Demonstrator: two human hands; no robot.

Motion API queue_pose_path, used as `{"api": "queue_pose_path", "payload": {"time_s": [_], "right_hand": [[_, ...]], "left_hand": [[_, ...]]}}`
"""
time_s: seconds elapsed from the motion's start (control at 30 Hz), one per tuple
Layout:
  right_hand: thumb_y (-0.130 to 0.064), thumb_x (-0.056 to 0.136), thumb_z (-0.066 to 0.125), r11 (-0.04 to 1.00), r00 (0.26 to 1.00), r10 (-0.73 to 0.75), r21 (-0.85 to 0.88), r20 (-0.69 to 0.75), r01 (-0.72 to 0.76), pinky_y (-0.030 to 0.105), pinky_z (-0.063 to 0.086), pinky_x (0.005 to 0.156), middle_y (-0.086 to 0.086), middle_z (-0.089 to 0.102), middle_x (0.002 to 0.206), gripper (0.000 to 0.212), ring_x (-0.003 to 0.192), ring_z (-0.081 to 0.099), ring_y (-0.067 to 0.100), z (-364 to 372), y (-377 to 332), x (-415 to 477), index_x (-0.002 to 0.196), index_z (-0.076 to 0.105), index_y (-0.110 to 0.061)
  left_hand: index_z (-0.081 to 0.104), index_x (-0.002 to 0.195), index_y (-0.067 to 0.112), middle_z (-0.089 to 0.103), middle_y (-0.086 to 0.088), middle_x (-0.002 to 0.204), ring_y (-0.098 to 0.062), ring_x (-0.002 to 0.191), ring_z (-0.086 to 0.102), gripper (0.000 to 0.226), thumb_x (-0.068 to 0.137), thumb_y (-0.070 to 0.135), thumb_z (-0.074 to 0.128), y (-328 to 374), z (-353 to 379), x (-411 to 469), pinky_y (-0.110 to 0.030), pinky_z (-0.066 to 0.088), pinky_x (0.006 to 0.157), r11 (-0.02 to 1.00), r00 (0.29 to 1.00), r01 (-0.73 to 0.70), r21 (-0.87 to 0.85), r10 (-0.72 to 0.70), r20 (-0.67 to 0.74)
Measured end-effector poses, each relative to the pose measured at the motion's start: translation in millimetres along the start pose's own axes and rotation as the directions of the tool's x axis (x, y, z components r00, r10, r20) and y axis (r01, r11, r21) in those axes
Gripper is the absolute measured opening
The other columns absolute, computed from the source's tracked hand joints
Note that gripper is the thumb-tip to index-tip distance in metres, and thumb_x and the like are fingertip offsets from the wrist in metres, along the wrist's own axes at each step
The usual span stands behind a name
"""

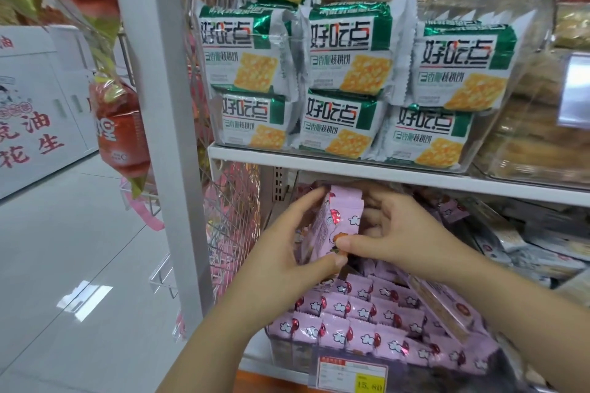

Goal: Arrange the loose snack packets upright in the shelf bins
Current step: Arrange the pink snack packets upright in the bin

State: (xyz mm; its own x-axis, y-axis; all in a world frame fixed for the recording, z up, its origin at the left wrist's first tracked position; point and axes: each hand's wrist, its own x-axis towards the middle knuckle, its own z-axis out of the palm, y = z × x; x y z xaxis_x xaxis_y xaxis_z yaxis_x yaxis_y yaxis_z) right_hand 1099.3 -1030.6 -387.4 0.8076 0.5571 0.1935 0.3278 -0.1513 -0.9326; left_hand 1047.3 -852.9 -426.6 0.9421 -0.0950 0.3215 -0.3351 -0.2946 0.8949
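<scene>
**Pink packets held upright between both hands at the lower bin**

A small stack of pink snack packets (338, 220) stands on end just under the shelf board (399, 174), at the back left of the lower bin. The left hand (287, 252) grips the stack from the left, with its fingers curled over the upper edge and its thumb pressed near the bottom corner. The right hand (399, 233) closes on it from the right. Its thumb lies across the front of the packets, and its fingers are curled in behind them. The two thumbs nearly meet at the lower front of the stack.

Below and in front of the hands, more pink packets (367, 322) of the same print fill the bin in overlapping rows, most of them leaning rather than upright. A yellow price label (351, 373) is fixed at the bin's front edge. To the right of that bin lie grey and silver packets (526, 252), loosely heaped.

On the shelf above, green-and-white cracker packs (348, 48) stand in two stacked rows inside a clear bin (530, 3), with one more pack perched on top. A white upright post (169, 105) borders the shelves on the left, and a wire rack (230, 217) hangs beside it. Further left, a red snack bag (119, 131) dangles, and a white carton (32, 99) with red characters sits on the pale tiled floor (79, 249).
</scene>
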Motion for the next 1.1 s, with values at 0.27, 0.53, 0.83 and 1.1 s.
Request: {"api": "queue_pose_path", "payload": {"time_s": [0.27,0.53,0.83,1.1], "right_hand": [[-0.031,0.076,0.076,0.920,0.959,-0.081,-0.390,-0.273,-0.034,0.010,0.050,0.064,-0.016,0.059,0.088,0.046,0.073,0.065,0.007,3,9,4,0.100,0.041,-0.048],[-0.035,0.080,0.072,0.856,0.993,0.043,-0.509,-0.106,-0.091,0.008,0.040,0.072,-0.010,0.058,0.116,0.064,0.096,0.058,0.008,25,35,54,0.134,0.037,-0.031],[-0.008,0.078,0.075,0.911,0.931,0.363,-0.218,0.028,-0.349,0.033,0.054,0.088,0.005,0.064,0.115,0.045,0.099,0.063,0.018,40,69,71,0.116,0.054,-0.021],[-0.005,0.086,0.065,0.862,0.868,0.491,-0.188,0.073,-0.471,0.028,0.058,0.074,0.010,0.058,0.123,0.049,0.098,0.065,0.021,41,71,77,0.133,0.048,-0.011]], "left_hand": [[0.047,0.121,0.044,0.052,0.018,0.130,0.002,0.121,0.049,0.040,0.090,0.024,0.062,-25,-30,7,-0.003,0.034,0.084,0.985,0.967,0.125,0.115,-0.095,-0.236],[0.052,0.120,0.036,0.054,0.023,0.118,0.005,0.102,0.051,0.035,0.094,0.012,0.056,-41,-27,12,-0.008,0.037,0.082,0.970,0.958,0.229,0.086,-0.209,-0.196],[0.055,0.119,0.029,0.055,0.023,0.105,0.007,0.096,0.052,0.031,0.096,0.009,0.051,-41,-28,13,0.008,0.033,0.072,0.963,0.960,0.249,0.100,-0.233,-0.153],[0.056,0.122,0.027,0.056,0.018,0.111,0.013,0.096,0.049,0.029,0.097,0.014,0.052,-46,-26,15,0.008,0.033,0.072,0.963,0.957,0.264,0.056,-0.254,-0.140]]}}
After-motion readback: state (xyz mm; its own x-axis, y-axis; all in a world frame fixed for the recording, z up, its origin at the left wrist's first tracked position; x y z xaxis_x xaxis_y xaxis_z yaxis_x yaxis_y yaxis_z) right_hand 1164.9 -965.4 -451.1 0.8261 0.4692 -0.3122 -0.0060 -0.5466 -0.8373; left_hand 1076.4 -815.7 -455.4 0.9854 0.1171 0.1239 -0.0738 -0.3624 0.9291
